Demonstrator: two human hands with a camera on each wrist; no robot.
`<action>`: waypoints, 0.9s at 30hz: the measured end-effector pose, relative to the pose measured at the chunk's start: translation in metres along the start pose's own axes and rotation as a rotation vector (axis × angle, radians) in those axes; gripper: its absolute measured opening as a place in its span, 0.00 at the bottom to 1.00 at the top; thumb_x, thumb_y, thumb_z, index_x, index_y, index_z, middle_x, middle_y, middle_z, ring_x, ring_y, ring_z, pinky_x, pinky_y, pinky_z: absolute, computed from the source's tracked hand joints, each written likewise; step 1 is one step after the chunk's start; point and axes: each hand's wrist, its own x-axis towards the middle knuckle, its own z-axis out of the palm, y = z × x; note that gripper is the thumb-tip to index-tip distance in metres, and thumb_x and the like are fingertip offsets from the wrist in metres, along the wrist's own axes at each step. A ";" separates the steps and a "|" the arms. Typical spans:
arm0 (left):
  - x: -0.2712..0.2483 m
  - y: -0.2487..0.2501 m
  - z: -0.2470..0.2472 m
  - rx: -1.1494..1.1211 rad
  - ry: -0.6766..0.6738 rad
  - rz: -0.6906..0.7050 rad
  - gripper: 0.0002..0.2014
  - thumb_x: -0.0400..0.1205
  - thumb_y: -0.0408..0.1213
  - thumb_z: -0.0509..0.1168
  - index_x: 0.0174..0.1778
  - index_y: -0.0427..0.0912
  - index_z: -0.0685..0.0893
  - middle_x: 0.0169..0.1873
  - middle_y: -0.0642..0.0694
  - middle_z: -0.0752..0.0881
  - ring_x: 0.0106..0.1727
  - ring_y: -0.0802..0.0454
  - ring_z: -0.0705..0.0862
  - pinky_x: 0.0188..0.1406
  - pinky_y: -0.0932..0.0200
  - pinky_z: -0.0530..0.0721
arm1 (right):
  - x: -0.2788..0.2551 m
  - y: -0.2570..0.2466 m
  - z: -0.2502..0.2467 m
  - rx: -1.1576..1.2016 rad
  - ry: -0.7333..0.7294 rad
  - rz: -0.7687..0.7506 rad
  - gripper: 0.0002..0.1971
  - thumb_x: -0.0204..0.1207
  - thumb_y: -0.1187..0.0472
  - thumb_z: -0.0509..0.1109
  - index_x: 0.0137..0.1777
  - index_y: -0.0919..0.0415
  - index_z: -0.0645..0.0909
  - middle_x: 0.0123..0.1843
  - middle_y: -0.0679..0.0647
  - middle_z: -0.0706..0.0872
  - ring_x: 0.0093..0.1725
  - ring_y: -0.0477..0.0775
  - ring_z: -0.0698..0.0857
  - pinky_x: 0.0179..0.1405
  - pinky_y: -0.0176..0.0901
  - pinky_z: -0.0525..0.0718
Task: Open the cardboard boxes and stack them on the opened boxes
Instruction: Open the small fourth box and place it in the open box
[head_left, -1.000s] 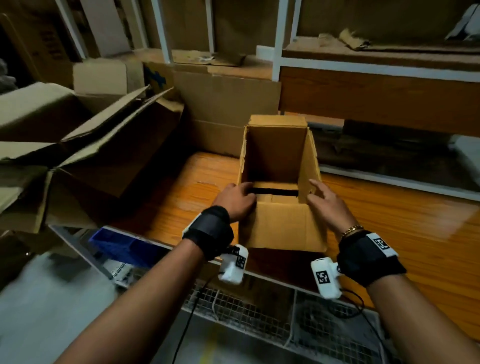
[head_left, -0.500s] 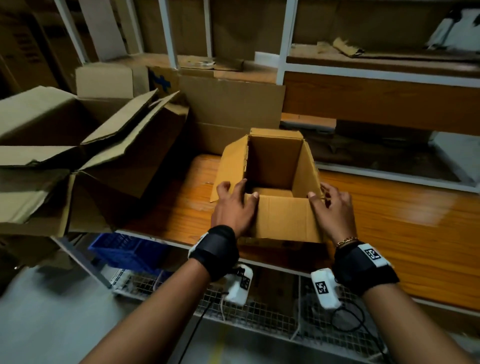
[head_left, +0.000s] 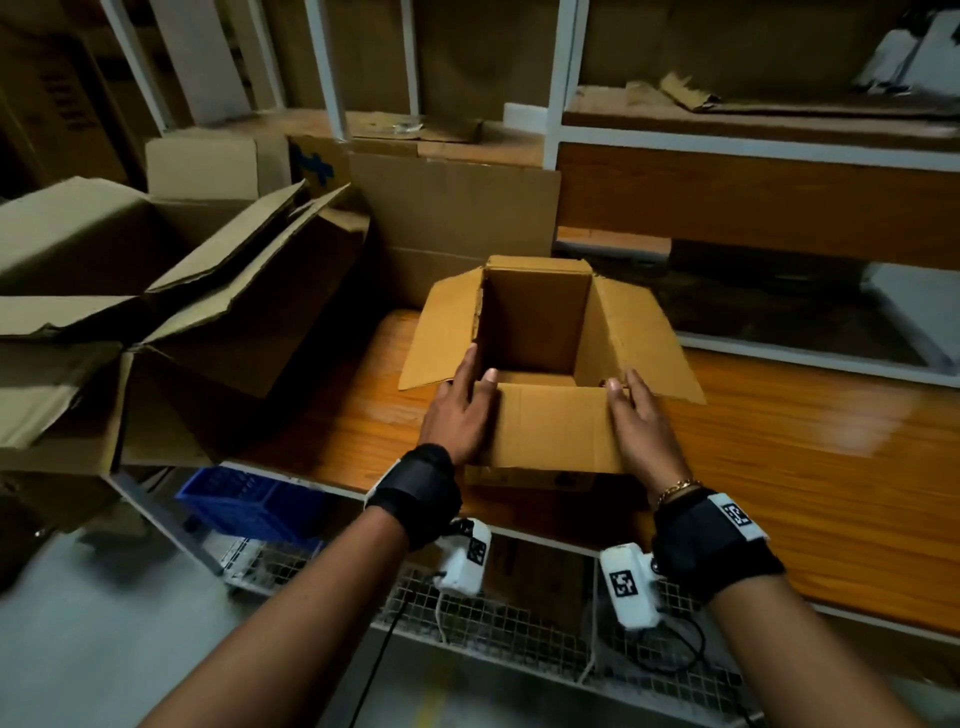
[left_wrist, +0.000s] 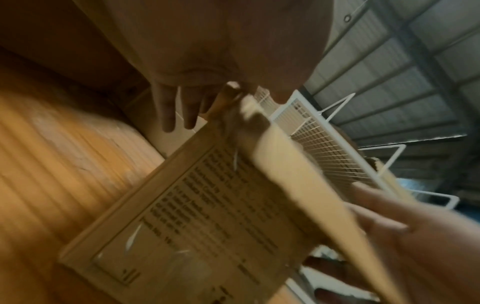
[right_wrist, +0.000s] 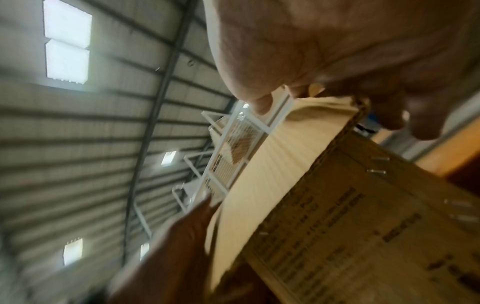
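Note:
A small cardboard box (head_left: 535, 332) stands upright on the wooden shelf (head_left: 810, 467), top open, side flaps spread outward and the near flap (head_left: 550, 431) folded down over its front. My left hand (head_left: 462, 410) holds the near left corner, thumb at the flap's fold and fingers along the left side. At the near right corner my right hand (head_left: 636, 421) grips the same way. The left wrist view shows the printed box face (left_wrist: 194, 216) under my fingers (left_wrist: 166, 107). In the right wrist view the box corner (right_wrist: 363, 216) sits between thumb and fingers (right_wrist: 389, 115).
Large opened boxes (head_left: 156, 291) are piled at the left of the shelf. A flat cardboard sheet (head_left: 457, 208) leans behind the small box. Below the shelf edge are a blue basket (head_left: 244, 499) and a wire mesh rack (head_left: 519, 634). White shelf posts (head_left: 558, 78) rise behind.
The box's side flaps have swung outward and the near flap has folded down. Both hands moved from the opening to the near corners.

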 end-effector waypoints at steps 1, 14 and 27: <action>0.004 -0.003 0.000 0.002 0.006 0.010 0.30 0.85 0.65 0.49 0.83 0.71 0.47 0.77 0.35 0.70 0.76 0.37 0.72 0.73 0.43 0.70 | 0.002 -0.004 0.001 0.115 -0.031 0.009 0.29 0.84 0.35 0.52 0.85 0.34 0.52 0.79 0.53 0.69 0.68 0.60 0.75 0.67 0.60 0.74; 0.015 0.029 -0.021 -0.140 0.085 0.040 0.35 0.83 0.41 0.69 0.85 0.47 0.60 0.80 0.48 0.65 0.80 0.49 0.65 0.71 0.66 0.62 | 0.032 -0.032 -0.011 0.317 -0.130 -0.196 0.34 0.84 0.57 0.67 0.86 0.44 0.56 0.87 0.53 0.59 0.79 0.55 0.68 0.74 0.55 0.72; -0.024 0.107 -0.177 -0.297 0.416 0.325 0.43 0.77 0.29 0.73 0.85 0.47 0.58 0.82 0.46 0.66 0.81 0.53 0.65 0.79 0.60 0.64 | -0.018 -0.184 -0.009 0.397 -0.083 -0.735 0.34 0.83 0.60 0.68 0.86 0.48 0.58 0.87 0.49 0.61 0.78 0.39 0.61 0.77 0.35 0.61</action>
